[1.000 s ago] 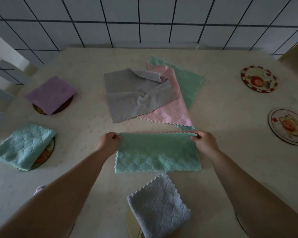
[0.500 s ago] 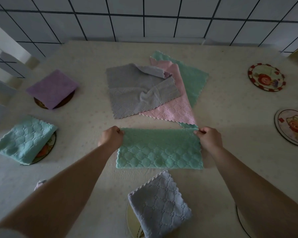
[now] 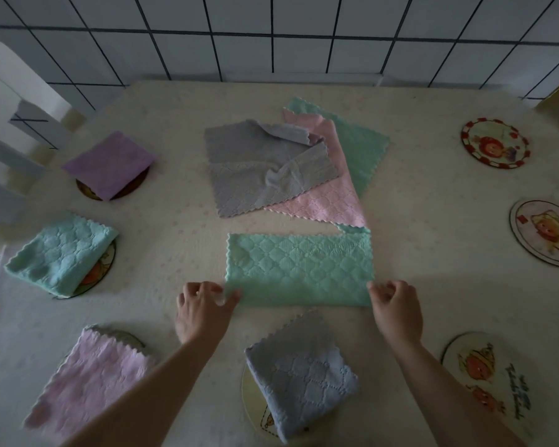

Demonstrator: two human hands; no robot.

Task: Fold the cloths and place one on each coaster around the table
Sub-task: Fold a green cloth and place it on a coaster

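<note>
Hands (image 3: 299, 314) two, folded cloths (image 3: 299, 269) perhaps five

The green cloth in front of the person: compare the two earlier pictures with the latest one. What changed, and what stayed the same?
Both hands moved from the far corners of the green cloth to its near corners. The left hand now pinches the near-left corner; the right hand touches the near-right corner. The cloth stays a half-folded strip. The folded cloths on coasters and the unfolded pile have not moved.

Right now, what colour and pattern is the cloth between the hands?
Mint green cloth with a quilted diamond pattern and scalloped edges, seen in the head view.
</note>
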